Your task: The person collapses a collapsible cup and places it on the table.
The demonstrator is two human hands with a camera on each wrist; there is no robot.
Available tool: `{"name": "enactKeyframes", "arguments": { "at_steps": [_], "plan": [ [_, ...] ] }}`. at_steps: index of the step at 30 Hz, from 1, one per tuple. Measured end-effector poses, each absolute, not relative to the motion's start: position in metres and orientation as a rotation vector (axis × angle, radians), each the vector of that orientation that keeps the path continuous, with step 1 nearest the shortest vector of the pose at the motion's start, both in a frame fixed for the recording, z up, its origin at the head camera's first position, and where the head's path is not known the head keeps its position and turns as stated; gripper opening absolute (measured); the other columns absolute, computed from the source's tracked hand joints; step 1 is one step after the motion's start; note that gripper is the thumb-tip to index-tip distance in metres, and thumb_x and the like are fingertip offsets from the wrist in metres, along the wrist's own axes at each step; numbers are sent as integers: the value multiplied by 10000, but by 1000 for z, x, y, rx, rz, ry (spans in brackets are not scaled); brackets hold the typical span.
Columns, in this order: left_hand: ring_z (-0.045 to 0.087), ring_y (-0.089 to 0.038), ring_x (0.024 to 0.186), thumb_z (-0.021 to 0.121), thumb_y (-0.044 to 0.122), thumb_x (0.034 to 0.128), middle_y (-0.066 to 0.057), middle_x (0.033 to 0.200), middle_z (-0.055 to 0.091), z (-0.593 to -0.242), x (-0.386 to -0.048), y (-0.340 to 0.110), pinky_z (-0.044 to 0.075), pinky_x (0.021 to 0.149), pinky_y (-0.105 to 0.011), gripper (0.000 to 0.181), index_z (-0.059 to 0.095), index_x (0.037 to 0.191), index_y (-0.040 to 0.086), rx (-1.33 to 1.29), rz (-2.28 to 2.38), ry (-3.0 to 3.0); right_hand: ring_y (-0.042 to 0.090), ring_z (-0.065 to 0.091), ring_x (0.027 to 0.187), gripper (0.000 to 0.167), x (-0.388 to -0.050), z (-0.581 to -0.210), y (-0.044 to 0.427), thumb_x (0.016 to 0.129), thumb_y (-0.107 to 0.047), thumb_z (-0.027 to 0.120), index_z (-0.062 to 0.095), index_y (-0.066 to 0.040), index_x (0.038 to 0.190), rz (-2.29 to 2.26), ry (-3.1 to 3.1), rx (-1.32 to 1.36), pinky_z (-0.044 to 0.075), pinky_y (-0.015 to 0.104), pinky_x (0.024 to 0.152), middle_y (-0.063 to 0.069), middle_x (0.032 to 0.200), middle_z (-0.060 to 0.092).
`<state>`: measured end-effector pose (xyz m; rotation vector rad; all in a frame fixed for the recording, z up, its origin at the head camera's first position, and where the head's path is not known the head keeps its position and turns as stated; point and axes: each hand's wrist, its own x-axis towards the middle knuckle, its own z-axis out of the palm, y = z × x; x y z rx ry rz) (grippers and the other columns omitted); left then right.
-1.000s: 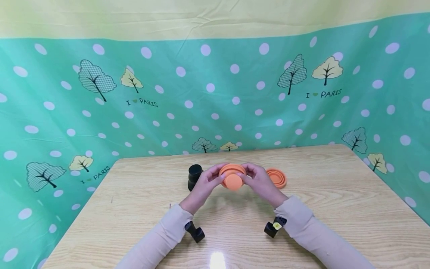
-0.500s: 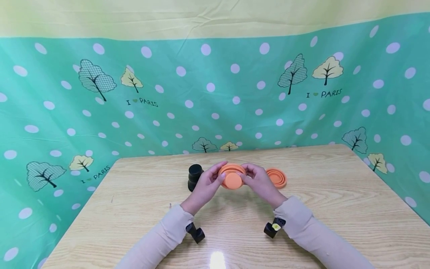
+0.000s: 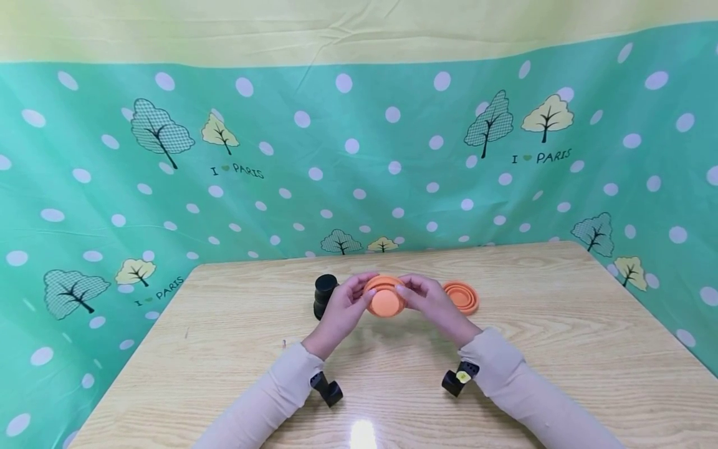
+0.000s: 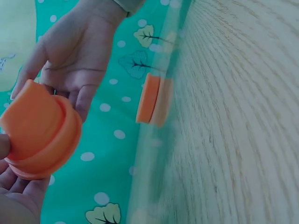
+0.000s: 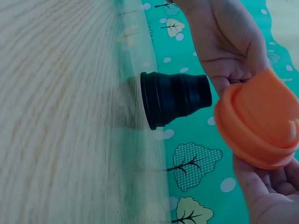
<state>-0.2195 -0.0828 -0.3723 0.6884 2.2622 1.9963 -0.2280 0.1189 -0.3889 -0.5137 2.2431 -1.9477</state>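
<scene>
Both hands hold an orange collapsible cup (image 3: pixel 387 303) above the table, its round base turned toward me. The left hand (image 3: pixel 343 307) grips its left side, thumb on the front and fingers behind the rim. On the opposite side, the right hand (image 3: pixel 434 305) holds it the same way. Both wrist views show the cup (image 4: pixel 39 128) partly folded, with the wall bulging in a ring below the smooth lower section. A black ribbed cup (image 5: pixel 175 98) stands narrow end up just beyond the left hand. Behind the right hand lies another orange cup (image 3: pixel 463 298), collapsed flat.
The wood-grain table (image 3: pixel 561 349) stretches to both sides and toward me. A green dotted curtain (image 3: pixel 359 174) hangs along its back edge. Black wrist cameras sit under both sleeves, and light glares on the near tabletop.
The held cup has shifted slightly left, and its base has tilted a little while the thumbs stay on it. Both hands move only slightly. The other two cups have not moved.
</scene>
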Motion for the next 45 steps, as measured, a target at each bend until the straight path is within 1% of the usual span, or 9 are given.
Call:
{"name": "enactKeyframes", "arguments": {
  "at_steps": [3,9,13,17,24,28,32,41,45],
  "plan": [
    [603,-242,1066,524,37,956,-229,1217,593,-372,-219,-83,514,841,-225,347,509,1282,-83,719,1960,2261,163,600,946,356,-228,-390,120,918,-291,625,602,-25,1152,-1850,2307,-561,509,332,849,78,1048,618],
    [613,-248,1047,523,34,955,-210,1251,583,-369,-215,-83,519,796,-199,351,527,1293,-59,819,1834,2293,185,633,848,351,-228,-389,121,872,-242,690,614,-31,1142,-1752,2270,-655,527,466,792,88,994,664],
    [592,-283,1095,526,8,947,-201,1278,568,-368,-213,-82,516,801,-194,353,528,1294,-58,853,1765,2319,152,636,785,370,-226,-389,120,845,-258,720,634,-31,1125,-1678,2297,-669,546,365,731,59,922,686],
    [558,-297,1156,544,-9,932,-194,1281,568,-372,-213,-80,507,856,-229,345,547,1273,-63,917,1711,2389,128,612,754,346,-226,-392,119,845,-245,720,644,-37,1110,-1624,2311,-697,510,275,678,47,882,692],
    [557,-211,1169,588,90,930,-110,1283,588,-390,-225,-82,480,934,-305,378,552,1301,27,905,1785,2394,123,637,766,340,-226,-393,119,856,-254,704,651,-57,1127,-1665,2291,-716,537,385,723,44,899,709],
    [552,-179,1166,571,163,953,-112,1322,554,-393,-229,-85,470,938,-262,413,506,1345,49,848,1897,2232,110,622,766,372,-225,-389,120,853,-264,706,639,-50,1149,-1740,2262,-701,536,340,710,46,925,702],
    [586,-158,1068,550,199,967,-144,1273,570,-392,-231,-87,493,884,-250,423,486,1359,53,799,1954,2108,120,633,807,404,-223,-387,121,847,-228,715,613,-6,1169,-1863,2194,-653,532,287,728,65,970,688],
    [628,-143,940,575,161,950,-149,1126,639,-391,-231,-87,527,827,-270,362,542,1290,40,815,2009,2112,150,652,854,393,-224,-386,122,854,-203,708,608,-6,1180,-1939,2176,-611,539,373,791,80,1000,687],
    [638,-134,923,573,115,946,-181,1110,641,-393,-232,-86,534,809,-266,341,550,1269,11,809,2039,2113,154,651,848,395,-223,-385,120,854,-208,708,612,-7,1179,-1940,2214,-610,540,329,769,100,1008,685]
  ]
}}
